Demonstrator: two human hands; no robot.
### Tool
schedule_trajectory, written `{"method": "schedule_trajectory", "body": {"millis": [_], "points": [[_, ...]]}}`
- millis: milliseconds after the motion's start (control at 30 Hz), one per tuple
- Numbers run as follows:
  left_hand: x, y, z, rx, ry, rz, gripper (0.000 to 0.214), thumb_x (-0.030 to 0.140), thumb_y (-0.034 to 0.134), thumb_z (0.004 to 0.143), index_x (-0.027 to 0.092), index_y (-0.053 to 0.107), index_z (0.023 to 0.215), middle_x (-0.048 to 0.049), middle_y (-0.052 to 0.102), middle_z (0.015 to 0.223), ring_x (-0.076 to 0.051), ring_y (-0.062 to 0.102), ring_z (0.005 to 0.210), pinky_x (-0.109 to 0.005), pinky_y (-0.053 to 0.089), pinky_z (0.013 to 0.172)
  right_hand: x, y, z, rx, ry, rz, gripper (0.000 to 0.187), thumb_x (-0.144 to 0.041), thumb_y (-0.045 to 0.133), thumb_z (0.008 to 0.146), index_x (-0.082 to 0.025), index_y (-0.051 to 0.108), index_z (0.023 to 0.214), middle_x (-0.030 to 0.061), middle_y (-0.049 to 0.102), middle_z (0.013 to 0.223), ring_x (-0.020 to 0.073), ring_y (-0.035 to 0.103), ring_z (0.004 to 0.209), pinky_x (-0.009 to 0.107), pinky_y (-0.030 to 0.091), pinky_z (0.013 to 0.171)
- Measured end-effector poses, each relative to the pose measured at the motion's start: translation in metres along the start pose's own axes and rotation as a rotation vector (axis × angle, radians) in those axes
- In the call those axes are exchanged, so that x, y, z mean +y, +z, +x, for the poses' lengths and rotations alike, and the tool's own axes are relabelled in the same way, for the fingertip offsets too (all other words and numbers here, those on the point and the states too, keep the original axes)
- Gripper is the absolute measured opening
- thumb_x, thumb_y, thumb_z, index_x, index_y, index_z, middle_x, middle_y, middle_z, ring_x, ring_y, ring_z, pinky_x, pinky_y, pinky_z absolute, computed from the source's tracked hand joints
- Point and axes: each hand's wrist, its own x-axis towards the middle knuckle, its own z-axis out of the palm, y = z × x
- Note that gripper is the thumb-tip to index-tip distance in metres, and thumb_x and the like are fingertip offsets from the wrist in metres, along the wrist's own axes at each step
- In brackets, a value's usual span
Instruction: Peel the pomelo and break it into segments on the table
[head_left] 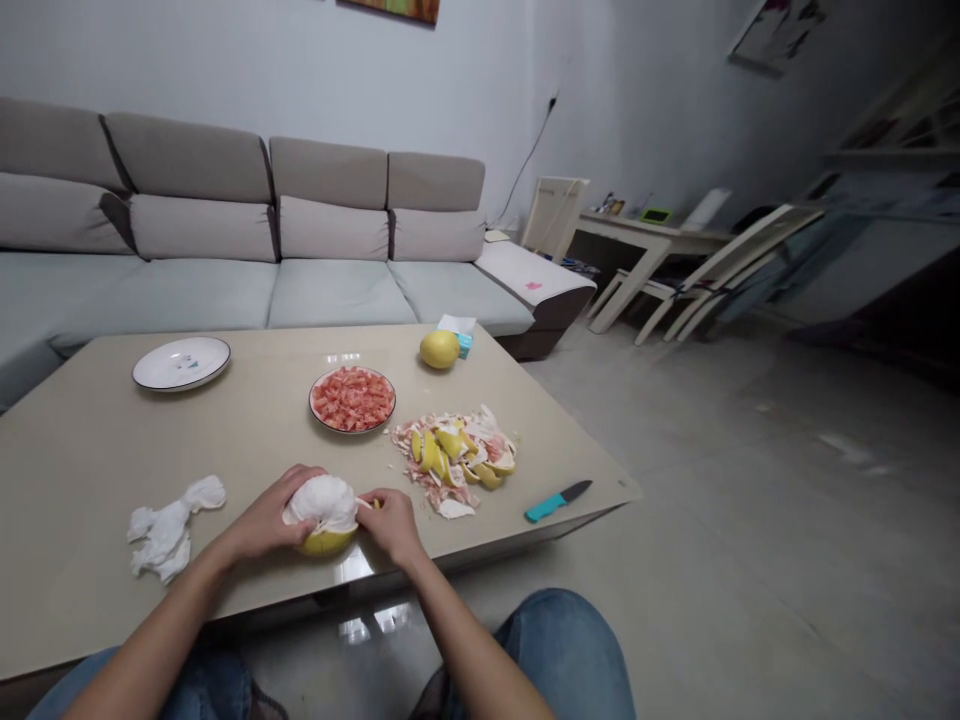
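A partly peeled pomelo [324, 512], white pith on top and yellow rind below, rests at the near edge of the beige table [90, 440]. My left hand [266, 520] is wrapped round its left side. My right hand [391, 524] pinches a strip of peel at its right side. A pile of yellow and pink peel scraps [456, 455] lies just to the right. Behind it stands a plate of pink fruit pieces [352, 399].
A teal-handled knife [556, 500] lies near the table's right corner. Crumpled white tissue [169, 528] sits at the left, an empty white plate [181, 362] further back, a whole yellow fruit [439, 349] beside a tissue pack at the far edge. A grey sofa [247, 240] stands behind.
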Motion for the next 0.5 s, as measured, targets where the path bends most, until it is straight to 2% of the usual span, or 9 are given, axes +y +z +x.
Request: {"method": "schedule_trajectory", "body": {"millis": [167,333,433,500], "points": [[0.002,-0.005,-0.004,-0.021,0.009,0.021,0.058,0.036,0.063,0.077,0.021,0.047,0.131,-0.0117,0.052,0.129,-0.027,0.051,0.121,-0.041,0.039,0.105,-0.006,-0.004,-0.008,-0.027,-0.078,-0.016,0.026,-0.015,0.057,0.078,-0.021,0.079,0.091,0.0036,0.078,0.091,0.0161,0.071,0.081,0.018,0.045,0.068],[0.017,-0.003,-0.008,0.049,-0.036,0.043,0.067,0.035,0.068,0.077,0.025,0.043,0.138,-0.0116,0.047,0.138,-0.028,0.044,0.130,-0.043,0.037,0.109,-0.017,0.000,-0.023,0.027,-0.077,-0.134,0.023,-0.017,0.055,0.080,-0.017,0.077,0.085,0.0102,0.076,0.084,0.0205,0.069,0.077,0.023,0.042,0.066],[0.024,0.006,-0.005,0.166,-0.100,0.069,0.046,0.035,0.062,0.083,0.024,0.054,0.127,-0.0105,0.056,0.127,-0.026,0.053,0.119,-0.042,0.042,0.104,-0.024,0.003,-0.031,0.029,-0.099,-0.199,0.022,-0.014,0.055,0.078,-0.016,0.074,0.090,0.0119,0.074,0.089,0.0225,0.067,0.084,0.025,0.041,0.072],[0.024,0.009,-0.002,0.195,-0.120,0.084,0.035,0.034,0.064,0.081,0.023,0.060,0.114,-0.0088,0.061,0.118,-0.025,0.057,0.112,-0.039,0.044,0.100,-0.026,0.004,-0.034,0.001,-0.126,-0.210,0.026,-0.012,0.053,0.079,-0.017,0.072,0.096,0.0105,0.074,0.092,0.0216,0.066,0.087,0.025,0.041,0.074]]}}
